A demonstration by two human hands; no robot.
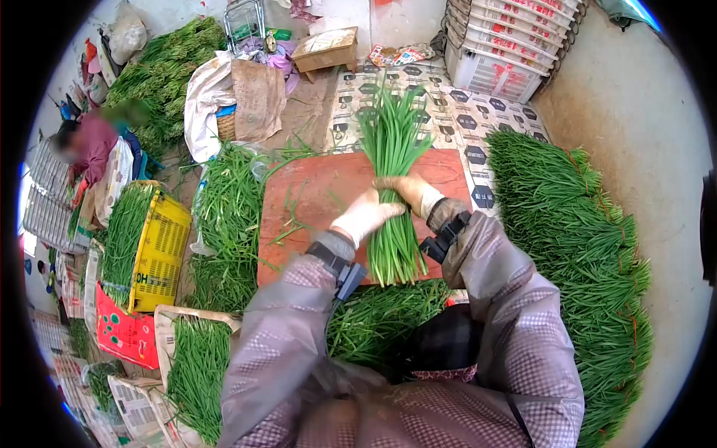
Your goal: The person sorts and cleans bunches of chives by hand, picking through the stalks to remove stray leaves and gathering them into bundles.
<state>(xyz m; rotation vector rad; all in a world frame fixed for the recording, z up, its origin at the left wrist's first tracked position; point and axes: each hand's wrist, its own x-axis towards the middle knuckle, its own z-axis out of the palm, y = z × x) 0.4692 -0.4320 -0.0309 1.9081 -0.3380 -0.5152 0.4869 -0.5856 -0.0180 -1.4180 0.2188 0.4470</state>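
Note:
A thick bunch of garlic chives (393, 246) lies across the reddish wooden board (299, 198), its leafy tops pointing away from me and its stalk ends toward me. My left hand (367, 214), in a pale glove, closes on the bunch from the left side. From the right, my right hand (412, 191), gloved too, wraps over it a little higher up. The hands nearly meet around the stalks, and the undersides of the fingers are hidden. Loose chive leaves (287, 224) are scattered on the board's left part.
Loose chives (233, 216) heap left of the board. Tied bunches (567, 276) stack along the right wall. A yellow crate (158, 250) of greens stands left, near a person (97, 149) bending over. White crates (497, 71) and a small wooden stool (326, 49) are at the back.

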